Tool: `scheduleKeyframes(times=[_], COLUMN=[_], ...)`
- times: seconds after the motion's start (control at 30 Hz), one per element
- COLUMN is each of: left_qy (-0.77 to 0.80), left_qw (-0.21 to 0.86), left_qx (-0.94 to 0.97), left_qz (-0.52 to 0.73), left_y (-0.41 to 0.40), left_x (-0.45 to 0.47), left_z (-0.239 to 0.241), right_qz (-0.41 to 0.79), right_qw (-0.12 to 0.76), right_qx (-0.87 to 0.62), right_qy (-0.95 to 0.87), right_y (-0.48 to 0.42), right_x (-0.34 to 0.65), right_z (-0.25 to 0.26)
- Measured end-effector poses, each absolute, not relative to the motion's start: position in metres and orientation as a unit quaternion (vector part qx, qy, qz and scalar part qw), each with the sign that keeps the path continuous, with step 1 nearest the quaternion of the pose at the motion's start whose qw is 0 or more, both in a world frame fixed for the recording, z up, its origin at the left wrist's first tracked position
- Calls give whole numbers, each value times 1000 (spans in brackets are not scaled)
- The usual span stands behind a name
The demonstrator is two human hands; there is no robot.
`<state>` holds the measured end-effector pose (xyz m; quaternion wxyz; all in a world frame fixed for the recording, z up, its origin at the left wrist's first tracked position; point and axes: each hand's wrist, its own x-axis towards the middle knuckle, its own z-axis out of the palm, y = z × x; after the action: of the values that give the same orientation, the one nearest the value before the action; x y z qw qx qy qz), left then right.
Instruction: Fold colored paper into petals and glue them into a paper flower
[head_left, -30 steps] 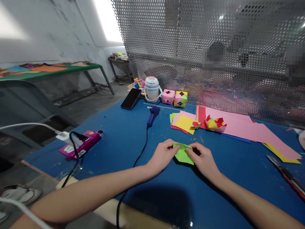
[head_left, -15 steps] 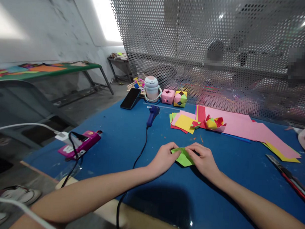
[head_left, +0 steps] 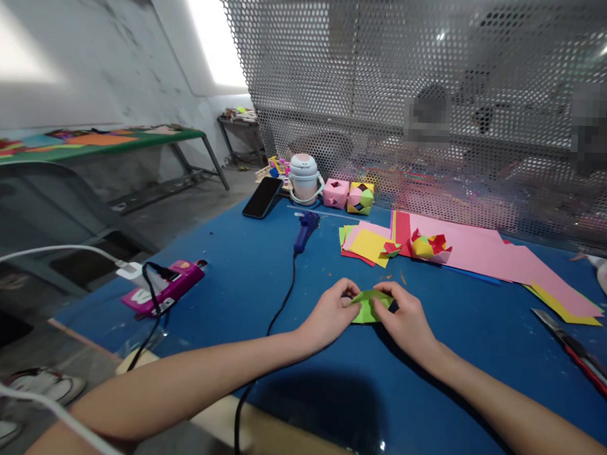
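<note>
A small piece of folded green paper [head_left: 366, 311] is held between my two hands, just above the blue table. My left hand [head_left: 333, 313] pinches its left side between thumb and fingers. On the right side, my right hand [head_left: 404, 317] grips it the same way, thumb on the near face. Beyond my hands lie a stack of square coloured papers [head_left: 365, 243] with yellow on top, a small red and green folded piece [head_left: 391, 249], and a red, yellow and pink paper flower [head_left: 429, 246].
A blue glue gun [head_left: 306, 231] trails its black cord past my left arm. A purple power strip [head_left: 164, 289] sits left, a utility knife [head_left: 573, 346] right. Along the back are a phone [head_left: 263, 197], a flask [head_left: 305, 180], paper boxes [head_left: 336, 193], pink sheets [head_left: 457, 243] and a perforated metal panel [head_left: 299, 61].
The green paper has been turned between my fingers, so its lower point no longer shows and it looks like a flatter band. My right fingers have shifted along its edge.
</note>
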<state>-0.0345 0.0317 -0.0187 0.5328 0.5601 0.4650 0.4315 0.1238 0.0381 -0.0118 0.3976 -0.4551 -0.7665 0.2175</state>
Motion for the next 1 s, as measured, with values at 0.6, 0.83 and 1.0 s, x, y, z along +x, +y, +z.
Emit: scheduleKeyframes(times=[0.6, 0.83, 1.0], left_qy=[471, 465, 457], left_qw=[587, 579, 532], left_qx=[505, 505, 580], left_qz=[423, 439, 414], left_y=[27, 26, 24], left_x=[-31, -32, -36], left_z=[-14, -10, -1], right_qz=[299, 301, 300], right_qw=[407, 405, 407], right_qx=[-459, -467, -476], right_qy=[-731, -726, -720], right_y=[31, 32, 34], right_x=[118, 116, 119], right_z=[-19, -18, -17])
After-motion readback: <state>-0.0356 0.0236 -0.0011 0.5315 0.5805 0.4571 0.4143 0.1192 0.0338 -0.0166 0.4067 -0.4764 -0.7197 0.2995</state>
